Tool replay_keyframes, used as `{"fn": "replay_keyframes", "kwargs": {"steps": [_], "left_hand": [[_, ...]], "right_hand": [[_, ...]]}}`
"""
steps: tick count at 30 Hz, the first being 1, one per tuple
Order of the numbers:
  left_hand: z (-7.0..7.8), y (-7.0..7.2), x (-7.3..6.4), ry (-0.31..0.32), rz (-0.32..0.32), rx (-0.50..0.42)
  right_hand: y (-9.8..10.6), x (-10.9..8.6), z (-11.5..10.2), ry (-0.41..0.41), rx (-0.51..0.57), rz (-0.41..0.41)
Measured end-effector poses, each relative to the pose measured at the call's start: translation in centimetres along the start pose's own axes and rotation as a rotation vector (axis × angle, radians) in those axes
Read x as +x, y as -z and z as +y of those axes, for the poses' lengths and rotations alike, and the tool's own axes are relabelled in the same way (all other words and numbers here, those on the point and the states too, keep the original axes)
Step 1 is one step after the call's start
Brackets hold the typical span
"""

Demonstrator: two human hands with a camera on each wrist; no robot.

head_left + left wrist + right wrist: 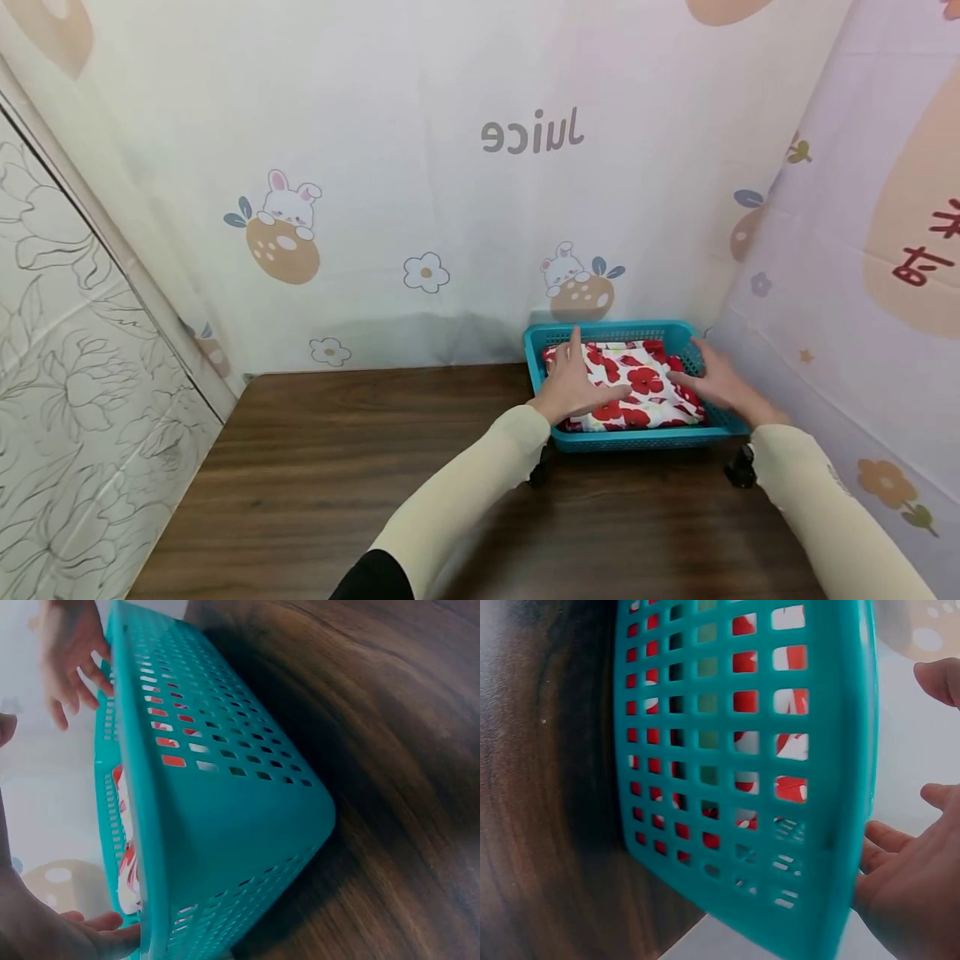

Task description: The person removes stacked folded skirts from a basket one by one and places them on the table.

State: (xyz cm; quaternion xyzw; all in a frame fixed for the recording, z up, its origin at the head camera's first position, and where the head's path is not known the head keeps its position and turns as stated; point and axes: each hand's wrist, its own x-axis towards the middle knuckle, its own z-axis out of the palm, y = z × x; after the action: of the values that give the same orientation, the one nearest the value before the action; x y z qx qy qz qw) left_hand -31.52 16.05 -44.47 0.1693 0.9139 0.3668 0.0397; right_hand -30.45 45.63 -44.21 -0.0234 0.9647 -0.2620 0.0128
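Note:
A teal plastic basket (637, 440) with lattice walls stands on the table. Inside it lies a folded white cloth (647, 381) printed with red flowers. My left hand (572, 387) is over the basket's left side, thumb spread away from the fingers above the cloth. In the left wrist view, fingers of this hand reach down inside the rim. Over the right end is my right hand (716, 379), its thumb toward the cloth and its fingers just inside the rim. Both hands face each other with the cloth between them, fingers extended and not curled round anything.
The dark wooden table (360, 467) extends to the left and front of the basket. Behind it hangs a printed curtain (420, 183), close to the basket's back rim. Another printed sheet (847, 275) borders the right side, and a flower-patterned panel (75, 375) the left.

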Motion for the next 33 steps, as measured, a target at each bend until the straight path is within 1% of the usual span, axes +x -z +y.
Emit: {"fn": "replay_keyframes", "kwargs": {"steps": [4,8,11,13,19,22,24,28,29,31,33], "left_hand": [[0.0,-0.4,-0.5,0.020,-0.005,0.009],[-0.6,-0.4,-0.6,0.073,-0.009,-0.013],[-1.0,-0.7,-0.5,0.116,-0.018,-0.022],[-0.9,-1.0,-0.3,0.128,-0.028,-0.041],[0.0,-2.4,-0.2,0.163,-0.077,-0.064],[0.2,-2.8,-0.2,0.186,-0.078,-0.076],[0.3,-3.0,-0.1,0.216,-0.078,-0.098],[0.3,-3.2,-0.1,0.323,-0.067,-0.165],[0.2,-3.2,-0.1,0.340,-0.060,-0.187],[0.2,-3.0,-0.1,0.360,-0.041,-0.224],[0.1,-2.8,-0.2,0.362,-0.032,-0.254]], "right_hand": [[-0.5,-0.1,0.3,-0.006,0.012,-0.012],[-1.4,0.2,-0.1,-0.026,0.034,-0.041],[-2.2,0.4,-0.1,-0.033,0.063,-0.059],[-2.4,0.4,0.2,-0.043,0.072,-0.063],[-2.0,0.1,0.8,-0.087,0.062,-0.094],[-2.0,0.2,0.8,-0.104,0.067,-0.106],[-2.1,0.3,1.0,-0.108,0.071,-0.113],[-2.2,0.6,0.8,-0.108,0.084,-0.135],[-2.3,0.6,0.7,-0.111,0.084,-0.144],[-2.4,0.8,0.5,-0.120,0.084,-0.167],[-2.5,0.9,0.4,-0.131,0.072,-0.181]]}}
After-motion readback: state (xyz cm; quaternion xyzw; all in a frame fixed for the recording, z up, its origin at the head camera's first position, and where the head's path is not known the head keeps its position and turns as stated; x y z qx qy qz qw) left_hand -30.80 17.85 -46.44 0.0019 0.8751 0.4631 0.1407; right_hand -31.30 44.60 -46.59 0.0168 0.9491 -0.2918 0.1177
